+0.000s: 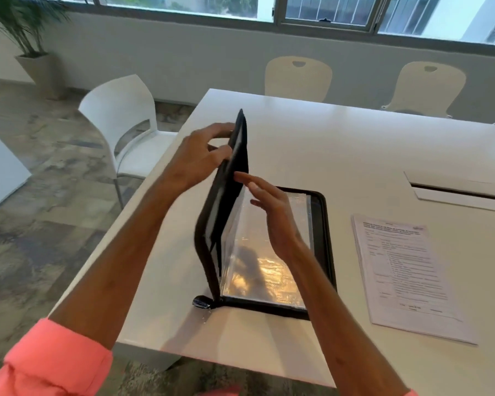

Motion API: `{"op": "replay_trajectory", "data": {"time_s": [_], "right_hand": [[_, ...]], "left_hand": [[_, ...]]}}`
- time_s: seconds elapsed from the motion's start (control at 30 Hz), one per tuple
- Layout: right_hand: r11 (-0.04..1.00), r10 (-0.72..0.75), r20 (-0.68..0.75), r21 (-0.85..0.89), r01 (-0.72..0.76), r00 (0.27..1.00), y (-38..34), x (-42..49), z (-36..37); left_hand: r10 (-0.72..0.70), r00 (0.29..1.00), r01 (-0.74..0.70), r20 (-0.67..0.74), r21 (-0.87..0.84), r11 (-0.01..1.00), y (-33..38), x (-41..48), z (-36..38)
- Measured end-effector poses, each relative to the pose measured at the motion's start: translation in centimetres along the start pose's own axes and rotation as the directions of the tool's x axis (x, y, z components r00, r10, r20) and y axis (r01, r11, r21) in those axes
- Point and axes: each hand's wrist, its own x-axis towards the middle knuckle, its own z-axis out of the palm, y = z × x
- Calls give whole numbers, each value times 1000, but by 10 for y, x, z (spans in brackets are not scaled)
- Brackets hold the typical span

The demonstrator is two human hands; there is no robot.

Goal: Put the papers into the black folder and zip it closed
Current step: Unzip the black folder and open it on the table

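black folder (226,201): lies on the white table (355,144), near its near left corner. base flat on the table; cover raised close to upright, hinged along the left side. clear sleeves (269,270) are exposed on the base. zip pull (202,302) sits at the near left corner, with the zip run open.

left hand (200,158): grips the upper part of the raised cover, fingers curled round its outer edge, holding it up.

right hand (272,212): hovers over the sleeves, just beside the cover's inner face. fingers straight and loosely spread, holding nothing. whether the fingertips touch the cover cannot be told.

papers (406,275): a printed stack, flat on the table to the right of the folder, apart from it and untouched.

step in hand, as judged: opening the folder. loading has not begun.

next move, as judged: lay the cover fully open or keep it propped, send the right hand to the stack, lift all sheets together, square them, and place them on the base. closing and zipping follow.

white chairs (120,124) stand round the table.
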Motion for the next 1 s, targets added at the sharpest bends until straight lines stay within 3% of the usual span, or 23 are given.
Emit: {"op": "replay_trajectory", "data": {"time_s": [0.1, 0.2, 0.3, 0.4, 0.47, 0.63, 0.8, 1.0], "right_hand": [[994, 29, -18, -110, -31, 999, 17, 5, 20], [976, -75, -51, -206, 63, 996, 35, 11, 41], [945, -148, -4, -294, 140, 989, 59, 17, 56], [789, -54, 10, -612, 49, 998, 91, 24, 63], [634, 21, 36, -773, 15, 999, 115, 24, 64], [475, 53, 93, -878, 57, 994, 148, 20, 71], [382, 51, 92, -922, 66, 994, 151, 20, 71], [358, 90, 78, -933, 41, 993, 150, 22, 60]], "left_hand": [[-98, 995, 93, 12, 224, 970, -12, 1, -26], [-164, 986, 128, 31, 490, 863, -31, -1, -42], [-239, 970, 159, 48, 617, 771, -56, -7, -51], [-344, 939, 248, -7, 704, 665, -86, -14, -51], [-401, 916, 291, -26, 730, 618, -108, -19, -45], [-429, 894, 392, -129, 688, 611, -161, -41, -13], [-458, 878, 433, -139, 639, 636, -202, -62, 14], [-469, 873, 450, -133, 590, 670, -224, -70, 29]]}}
